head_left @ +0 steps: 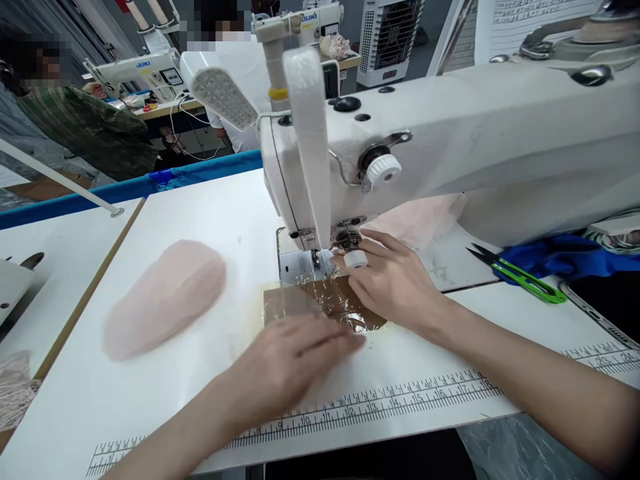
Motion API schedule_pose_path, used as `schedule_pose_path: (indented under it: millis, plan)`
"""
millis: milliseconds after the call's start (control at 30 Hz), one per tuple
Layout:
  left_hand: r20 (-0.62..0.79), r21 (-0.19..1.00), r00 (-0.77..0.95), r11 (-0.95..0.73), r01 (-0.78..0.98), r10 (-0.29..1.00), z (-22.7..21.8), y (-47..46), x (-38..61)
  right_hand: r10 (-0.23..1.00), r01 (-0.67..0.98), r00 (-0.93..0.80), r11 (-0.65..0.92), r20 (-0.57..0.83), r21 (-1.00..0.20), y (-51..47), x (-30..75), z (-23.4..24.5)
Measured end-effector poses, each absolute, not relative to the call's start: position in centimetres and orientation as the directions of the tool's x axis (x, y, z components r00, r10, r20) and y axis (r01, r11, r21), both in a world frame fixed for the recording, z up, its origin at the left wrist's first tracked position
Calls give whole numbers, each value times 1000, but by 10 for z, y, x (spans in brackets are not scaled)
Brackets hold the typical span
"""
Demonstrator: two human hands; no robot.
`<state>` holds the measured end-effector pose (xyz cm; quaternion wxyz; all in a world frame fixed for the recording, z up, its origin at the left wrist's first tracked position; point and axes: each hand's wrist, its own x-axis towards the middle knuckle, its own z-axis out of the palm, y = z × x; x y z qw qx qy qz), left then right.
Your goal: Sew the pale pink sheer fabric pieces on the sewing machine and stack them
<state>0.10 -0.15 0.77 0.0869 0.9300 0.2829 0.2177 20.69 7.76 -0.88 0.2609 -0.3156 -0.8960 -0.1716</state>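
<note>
My left hand (300,360), blurred by motion, hovers low over the sewing table with its fingers stretched to the right. I see nothing in it. My right hand (393,277) reaches in beside the presser foot (316,263) of the white sewing machine (430,133). Its fingers are spread, and some tips are hidden behind the machine's white knob (356,259). Between the hands lies a brown patch (345,300) under shiny clear film, partly covered by both. Left of the machine, an oval piece of sheer pink fabric (167,300) rests on the table.
More pink fabric (417,217) lies behind my right hand. Green-handled thread snips (520,273), a blue cloth (565,257) and a phone (607,300) are at the right. A printed ruler (370,403) runs along the front edge. Two people sit beyond the blue-edged table.
</note>
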Motion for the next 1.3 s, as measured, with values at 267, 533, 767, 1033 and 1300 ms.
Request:
schedule_pose_path:
  millis: [267,533,767,1033,1300]
  plan:
    - [42,423,418,-396,815,907,-4,19,-21,688,592,-581,724,435,-355,66,202,-4]
    - [-218,947,252,142,289,943,11,19,-13,669,410,-717,176,-196,-895,60,199,4]
    - [-296,943,286,230,242,912,16,18,-14,656,188,-730,-76,-191,-979,59,195,4]
    - [-289,945,299,222,239,910,15,20,-12,772,289,-621,61,-138,-955,63,197,-3]
    - [-287,944,271,223,241,919,14,17,-13,806,211,-555,-104,-207,-972,62,195,3]
